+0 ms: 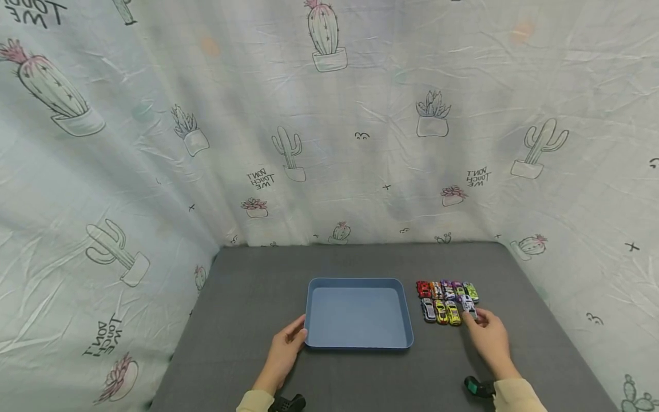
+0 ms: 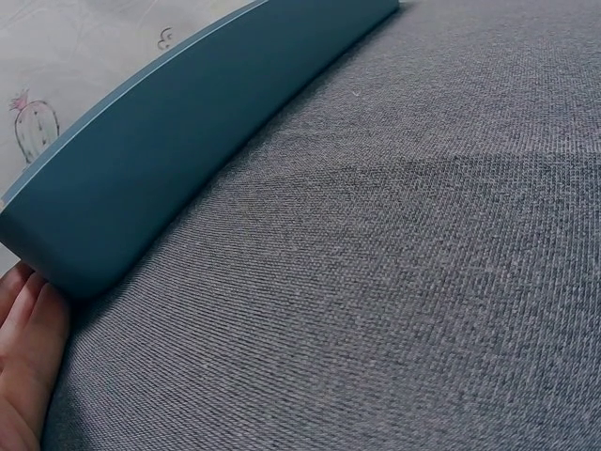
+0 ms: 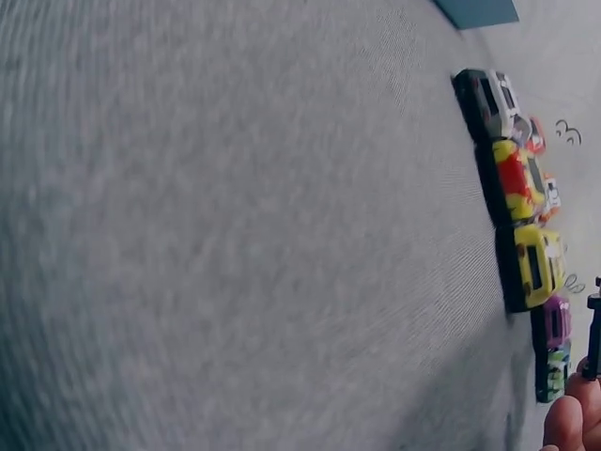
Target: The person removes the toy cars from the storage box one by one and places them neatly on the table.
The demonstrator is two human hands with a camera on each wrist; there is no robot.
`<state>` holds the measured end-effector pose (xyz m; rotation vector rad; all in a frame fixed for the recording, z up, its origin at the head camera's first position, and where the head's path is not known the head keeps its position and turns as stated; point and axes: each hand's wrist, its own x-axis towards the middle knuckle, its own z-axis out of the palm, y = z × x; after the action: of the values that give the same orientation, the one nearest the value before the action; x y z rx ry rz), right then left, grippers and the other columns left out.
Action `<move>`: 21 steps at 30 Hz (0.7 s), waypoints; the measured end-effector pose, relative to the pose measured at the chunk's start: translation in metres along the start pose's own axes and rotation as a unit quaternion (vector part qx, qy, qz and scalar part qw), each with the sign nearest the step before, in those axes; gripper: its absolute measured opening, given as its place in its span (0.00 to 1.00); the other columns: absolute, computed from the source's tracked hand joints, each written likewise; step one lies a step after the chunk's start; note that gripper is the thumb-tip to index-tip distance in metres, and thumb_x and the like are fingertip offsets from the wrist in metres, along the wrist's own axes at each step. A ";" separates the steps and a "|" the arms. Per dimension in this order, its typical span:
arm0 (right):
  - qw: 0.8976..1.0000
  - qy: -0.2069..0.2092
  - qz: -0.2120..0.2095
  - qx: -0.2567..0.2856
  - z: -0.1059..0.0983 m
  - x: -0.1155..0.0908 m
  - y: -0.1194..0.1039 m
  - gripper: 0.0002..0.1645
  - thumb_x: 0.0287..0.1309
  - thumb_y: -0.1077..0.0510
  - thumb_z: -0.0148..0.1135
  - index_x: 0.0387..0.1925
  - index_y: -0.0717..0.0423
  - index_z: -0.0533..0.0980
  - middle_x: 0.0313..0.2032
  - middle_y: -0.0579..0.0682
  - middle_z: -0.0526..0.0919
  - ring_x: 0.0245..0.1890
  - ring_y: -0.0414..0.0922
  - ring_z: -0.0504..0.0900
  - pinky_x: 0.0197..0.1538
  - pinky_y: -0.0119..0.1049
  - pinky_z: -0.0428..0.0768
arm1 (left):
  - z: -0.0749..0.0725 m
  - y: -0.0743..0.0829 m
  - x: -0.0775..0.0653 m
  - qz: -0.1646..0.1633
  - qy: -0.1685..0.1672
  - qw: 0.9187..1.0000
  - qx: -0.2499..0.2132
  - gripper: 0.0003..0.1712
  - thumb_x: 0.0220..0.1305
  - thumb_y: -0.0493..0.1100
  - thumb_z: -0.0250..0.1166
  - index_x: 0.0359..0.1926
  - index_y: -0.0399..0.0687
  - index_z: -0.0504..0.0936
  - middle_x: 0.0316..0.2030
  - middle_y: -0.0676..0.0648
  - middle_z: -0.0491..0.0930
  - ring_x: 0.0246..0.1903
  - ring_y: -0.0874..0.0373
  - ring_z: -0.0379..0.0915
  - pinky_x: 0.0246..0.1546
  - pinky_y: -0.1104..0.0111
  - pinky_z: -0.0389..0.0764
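Observation:
A blue rectangular tray (image 1: 358, 347) lies on the table. My left hand (image 1: 283, 349) touches its near left corner; in the left wrist view the fingers (image 2: 33, 329) lie against the corner of the tray wall (image 2: 178, 132). To the right of the tray, my right hand (image 1: 489, 337) pinches a white toy car (image 1: 469, 307) between thumb and fingers, just right of a yellow toy car (image 1: 453, 313). Only a dark edge of the held car (image 3: 594, 329) shows in the right wrist view.
Several toy cars stand in two rows, among them a red car (image 1: 424, 289), a green car (image 1: 471, 292), a grey-white car (image 1: 428, 310) and a yellow-red car (image 1: 441, 312). A grey cloth (image 1: 247, 297) covers the table. Cactus-print curtains (image 1: 381, 160) hang around it.

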<state>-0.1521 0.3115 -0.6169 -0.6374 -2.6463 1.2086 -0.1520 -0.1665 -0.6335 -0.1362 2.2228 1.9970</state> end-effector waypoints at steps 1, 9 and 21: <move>1.000 0.001 0.002 -0.002 0.000 0.001 0.001 0.39 0.66 0.42 0.55 0.57 0.75 0.69 0.43 0.66 0.74 0.43 0.58 0.74 0.40 0.51 0.76 | 0.000 0.000 0.000 -0.001 0.001 1.000 -0.001 0.26 0.70 0.45 0.59 0.67 0.49 0.70 0.62 0.40 0.71 0.62 0.48 0.67 0.56 0.65 0.75; 1.000 0.001 0.000 -0.027 0.006 0.004 0.012 0.39 0.66 0.41 0.54 0.53 0.78 0.70 0.40 0.66 0.76 0.39 0.57 0.76 0.38 0.52 0.76 | 0.000 0.002 -0.001 0.001 0.000 1.000 -0.005 0.26 0.70 0.43 0.59 0.67 0.48 0.70 0.62 0.40 0.71 0.62 0.48 0.67 0.55 0.65 0.76; 0.999 -0.022 -0.008 -0.039 0.005 0.004 0.010 0.37 0.67 0.45 0.55 0.55 0.78 0.68 0.44 0.70 0.76 0.45 0.62 0.75 0.45 0.59 0.74 | -0.001 0.000 -0.001 0.004 -0.006 1.000 0.003 0.27 0.70 0.46 0.59 0.68 0.49 0.70 0.63 0.41 0.70 0.62 0.48 0.66 0.57 0.65 0.75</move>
<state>-0.1536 0.3157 -0.6282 -0.6065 -2.7414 1.1322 -0.1515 -0.1673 -0.6328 -0.1151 2.2257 1.9882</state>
